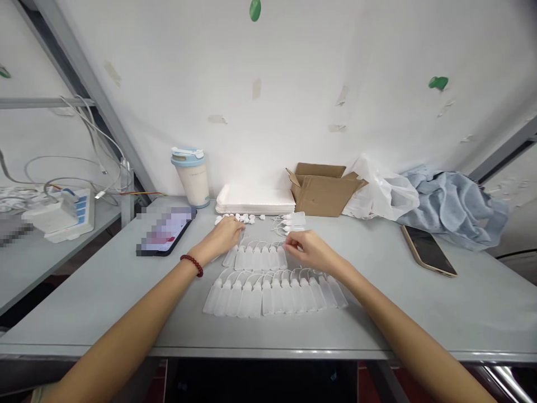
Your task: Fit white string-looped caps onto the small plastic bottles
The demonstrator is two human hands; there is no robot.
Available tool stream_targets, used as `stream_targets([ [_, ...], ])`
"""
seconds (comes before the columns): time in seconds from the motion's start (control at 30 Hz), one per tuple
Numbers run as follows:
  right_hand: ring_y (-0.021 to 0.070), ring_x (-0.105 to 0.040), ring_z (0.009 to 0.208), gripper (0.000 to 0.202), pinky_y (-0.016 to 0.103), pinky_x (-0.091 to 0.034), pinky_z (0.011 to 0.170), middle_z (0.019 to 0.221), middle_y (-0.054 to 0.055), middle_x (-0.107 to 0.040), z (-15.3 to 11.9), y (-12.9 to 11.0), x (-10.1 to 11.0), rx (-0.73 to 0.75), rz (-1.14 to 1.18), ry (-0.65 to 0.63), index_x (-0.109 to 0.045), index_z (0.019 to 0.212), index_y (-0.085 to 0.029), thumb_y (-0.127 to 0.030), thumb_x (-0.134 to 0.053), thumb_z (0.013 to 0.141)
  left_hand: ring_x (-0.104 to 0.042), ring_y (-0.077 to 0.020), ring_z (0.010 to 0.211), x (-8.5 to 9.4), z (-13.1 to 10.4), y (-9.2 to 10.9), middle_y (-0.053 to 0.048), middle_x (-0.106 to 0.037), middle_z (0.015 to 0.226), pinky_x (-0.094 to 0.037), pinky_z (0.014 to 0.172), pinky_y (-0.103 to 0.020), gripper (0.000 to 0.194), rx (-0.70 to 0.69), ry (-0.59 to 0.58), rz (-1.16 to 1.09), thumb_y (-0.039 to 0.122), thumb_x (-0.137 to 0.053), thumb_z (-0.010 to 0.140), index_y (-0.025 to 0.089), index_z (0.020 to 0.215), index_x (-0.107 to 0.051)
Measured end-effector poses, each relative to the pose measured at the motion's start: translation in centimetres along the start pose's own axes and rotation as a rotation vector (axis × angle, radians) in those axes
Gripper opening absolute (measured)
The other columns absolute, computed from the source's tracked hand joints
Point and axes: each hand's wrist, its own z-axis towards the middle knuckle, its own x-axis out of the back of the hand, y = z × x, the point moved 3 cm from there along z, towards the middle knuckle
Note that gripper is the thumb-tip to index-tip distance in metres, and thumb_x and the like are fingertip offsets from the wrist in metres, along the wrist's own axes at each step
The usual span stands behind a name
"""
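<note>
My left hand (pixel 230 232), with a red bead bracelet at its wrist, is closed beside several small white pieces (pixel 250 218); what its fingertips hold is too small to make out. My right hand (pixel 302 246) is closed too, its fingertips at the right end of the upper row of translucent white tags (pixel 260 258); what they pinch is unclear. Nearer the front edge lies a longer, curved row of the same tags (pixel 289 295), with thin white loops at their tops. A few more tags (pixel 296 219) lie behind my right hand.
Along the wall stand a blue-lidded cup (pixel 193 179), a white stack (pixel 255 200), an open cardboard box (pixel 321 193), a plastic bag (pixel 377 193) and blue cloth (pixel 453 204). Phones lie left (pixel 165 232) and right (pixel 428 251). A power strip (pixel 81 215) sits far left.
</note>
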Motion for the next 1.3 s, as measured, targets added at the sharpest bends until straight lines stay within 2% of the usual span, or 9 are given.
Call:
stream_targets([
  [0.13, 0.0114, -0.049, 0.054, 0.013, 0.023, -0.033, 0.053, 0.060, 0.000, -0.059, -0.4, -1.2, -0.7, -0.081, -0.051, -0.103, -0.055, 0.066, -0.017, -0.023, -0.056, 0.078, -0.060, -0.0243, 0.084, 0.0, 0.0, 0.0, -0.008, -0.065, 0.076, -0.046, 0.077, -0.033, 0.027, 0.014, 0.000, 0.000, 0.014, -0.042, 0.077, 0.020, 0.075, -0.068],
  [0.37, 0.0119, -0.045, 0.051, 0.026, 0.024, -0.028, 0.049, 0.055, 0.000, -0.057, 0.0, 0.0, -1.6, -0.205, -0.102, -0.130, -0.045, 0.055, -0.018, -0.030, -0.053, 0.078, -0.058, -0.0246, 0.077, 0.0, -0.1, 0.0, -0.008, -0.064, 0.076, -0.044, 0.072, -0.034, 0.022, 0.044, 0.011, -0.021, 0.012, -0.042, 0.077, 0.017, 0.074, -0.063],
  [0.53, 0.0113, -0.041, 0.048, 0.030, 0.024, -0.024, 0.047, 0.050, 0.000, -0.051, 0.1, 0.5, -2.0, -0.240, -0.148, -0.089, -0.040, 0.052, -0.019, -0.031, -0.052, 0.077, -0.061, -0.0238, 0.080, 0.6, -0.1, 0.7, -0.009, -0.066, 0.084, -0.045, 0.071, -0.034, 0.030, 0.107, 0.073, -0.107, 0.018, -0.042, 0.081, 0.013, 0.104, -0.060],
  [0.63, 0.0105, -0.040, 0.049, 0.030, 0.024, -0.023, 0.048, 0.052, -0.001, -0.050, 0.3, 0.5, -1.7, -0.267, -0.133, -0.011, -0.038, 0.054, -0.019, -0.031, -0.051, 0.077, -0.062, -0.0205, 0.083, 1.1, -0.1, 1.7, -0.008, -0.066, 0.092, -0.047, 0.071, -0.030, 0.035, 0.152, 0.085, -0.263, 0.024, -0.044, 0.083, 0.014, 0.113, -0.058],
  [0.73, 0.0102, -0.040, 0.050, 0.028, 0.023, -0.024, 0.049, 0.054, -0.002, -0.050, 0.4, 0.4, -1.2, -0.283, -0.115, 0.084, -0.038, 0.059, -0.020, -0.033, -0.052, 0.078, -0.061, -0.0195, 0.083, 1.4, -0.3, 3.0, -0.007, -0.066, 0.092, -0.046, 0.073, -0.030, 0.029, 0.223, 0.068, -0.597, 0.031, -0.051, 0.081, 0.015, 0.101, -0.064],
  [0.87, 0.0107, -0.041, 0.051, 0.026, 0.023, -0.026, 0.051, 0.057, -0.002, -0.050, 0.3, 0.2, -1.1, -0.236, -0.125, 0.152, -0.039, 0.065, -0.020, -0.035, -0.052, 0.081, -0.059, -0.0179, 0.081, 1.3, -0.7, 4.7, -0.006, -0.066, 0.094, -0.045, 0.073, -0.031, 0.026, 0.301, -0.014, -0.950, 0.035, -0.063, 0.075, 0.015, 0.093, -0.065],
  [1.03, 0.0113, -0.043, 0.052, 0.022, 0.023, -0.025, 0.051, 0.064, 0.000, -0.054, -0.1, -0.2, -1.5, -0.112, -0.221, 0.180, -0.044, 0.072, -0.019, -0.036, -0.050, 0.085, -0.058, -0.0180, 0.092, 0.8, -1.1, 6.2, -0.006, -0.067, 0.100, -0.043, 0.077, -0.030, 0.025, 0.258, -0.065, -1.268, 0.032, -0.070, 0.073, 0.017, 0.092, -0.065],
  [1.17, 0.0119, -0.045, 0.052, 0.021, 0.024, -0.023, 0.050, 0.070, 0.002, -0.058, -0.3, -0.7, -2.0, -0.012, -0.300, 0.184, -0.046, 0.075, -0.018, -0.036, -0.048, 0.087, -0.057, -0.0172, 0.094, 0.7, -1.2, 6.4, -0.005, -0.068, 0.104, -0.040, 0.077, -0.028, 0.024, 0.247, 0.018, -1.294, 0.033, -0.070, 0.075, 0.019, 0.093, -0.065],
  [1.3, 0.0117, -0.045, 0.052, 0.020, 0.024, -0.025, 0.050, 0.070, 0.002, -0.059, -0.5, -1.1, -2.1, 0.069, -0.317, 0.197, -0.047, 0.077, -0.018, -0.034, -0.048, 0.088, -0.057, -0.0174, 0.093, 0.6, -1.3, 6.6, -0.005, -0.068, 0.104, -0.039, 0.073, -0.027, 0.025, 0.281, 0.015, -1.292, 0.035, -0.071, 0.075, 0.020, 0.094, -0.064],
])
